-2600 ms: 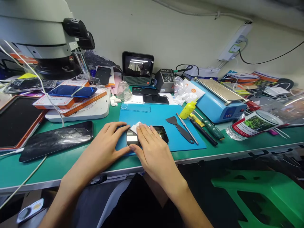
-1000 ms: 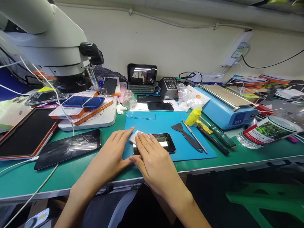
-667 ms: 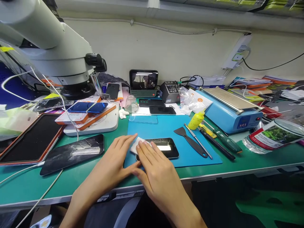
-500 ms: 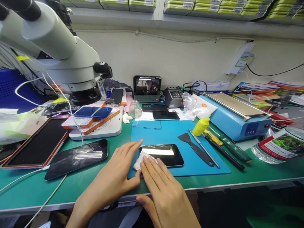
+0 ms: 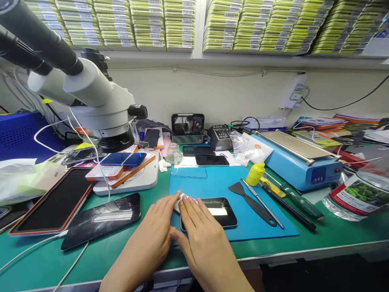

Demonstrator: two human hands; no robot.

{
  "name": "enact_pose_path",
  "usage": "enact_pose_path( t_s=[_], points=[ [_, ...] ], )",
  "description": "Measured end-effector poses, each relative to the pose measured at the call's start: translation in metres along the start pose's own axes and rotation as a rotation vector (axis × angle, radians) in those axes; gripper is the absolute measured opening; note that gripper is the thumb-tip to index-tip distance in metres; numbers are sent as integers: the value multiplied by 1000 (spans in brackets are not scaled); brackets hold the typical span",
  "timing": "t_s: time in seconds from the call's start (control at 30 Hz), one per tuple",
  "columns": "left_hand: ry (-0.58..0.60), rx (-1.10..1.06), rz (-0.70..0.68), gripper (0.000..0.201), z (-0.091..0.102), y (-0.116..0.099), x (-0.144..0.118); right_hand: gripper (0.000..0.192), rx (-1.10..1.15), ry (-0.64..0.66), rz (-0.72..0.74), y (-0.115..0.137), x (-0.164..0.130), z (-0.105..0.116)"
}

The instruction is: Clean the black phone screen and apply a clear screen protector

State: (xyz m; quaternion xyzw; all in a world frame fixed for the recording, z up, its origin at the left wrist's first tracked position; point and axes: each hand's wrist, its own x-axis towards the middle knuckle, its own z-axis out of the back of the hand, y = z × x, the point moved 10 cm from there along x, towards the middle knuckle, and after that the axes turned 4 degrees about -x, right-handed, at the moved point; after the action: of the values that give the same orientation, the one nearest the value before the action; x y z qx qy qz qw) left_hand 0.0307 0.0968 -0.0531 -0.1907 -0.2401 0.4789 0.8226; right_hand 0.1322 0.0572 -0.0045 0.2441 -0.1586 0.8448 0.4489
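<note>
A black-screened smartphone (image 5: 226, 211) lies face up on the blue mat (image 5: 209, 184). My right hand (image 5: 205, 237) presses a folded white wipe (image 5: 178, 203) onto its left end, with the fingers held together over it. Most of the wipe is under those fingers. At the same end of the phone is my left hand (image 5: 156, 231), its fingers stretched along the phone's left edge beside the wipe. The left thumb is hidden behind the right one, and the two hands touch there.
Right of the phone lie a black spatula (image 5: 253, 205), a metal rod tool (image 5: 263, 202), a yellow bottle (image 5: 255, 173) and a green-handled screwdriver (image 5: 302, 202). A blue heating plate (image 5: 294, 162) stands behind. To the left are a loose screen (image 5: 103, 219), a tablet (image 5: 54, 198) and a microscope (image 5: 100, 97).
The view has tilted up, showing more of the shelf. My right hand has moved up and left over the wipe, covering more of it, and now meets my left hand.
</note>
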Motion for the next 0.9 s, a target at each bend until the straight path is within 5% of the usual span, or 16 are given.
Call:
enact_pose_path(
  t_s=[0.47, 0.7, 0.9],
  points=[
    [5, 74, -37, 75, 2, -7, 4, 81, -144, -197, 182, 17, -45, 18],
    [-17, 61, -44, 76, 2, -4, 3, 60, -120, -106, 87, 5, -20, 16],
    [-5, 36, -37, 73, 2, -5, 3, 61, -93, -42, 19, -3, -5, 6]
  ],
)
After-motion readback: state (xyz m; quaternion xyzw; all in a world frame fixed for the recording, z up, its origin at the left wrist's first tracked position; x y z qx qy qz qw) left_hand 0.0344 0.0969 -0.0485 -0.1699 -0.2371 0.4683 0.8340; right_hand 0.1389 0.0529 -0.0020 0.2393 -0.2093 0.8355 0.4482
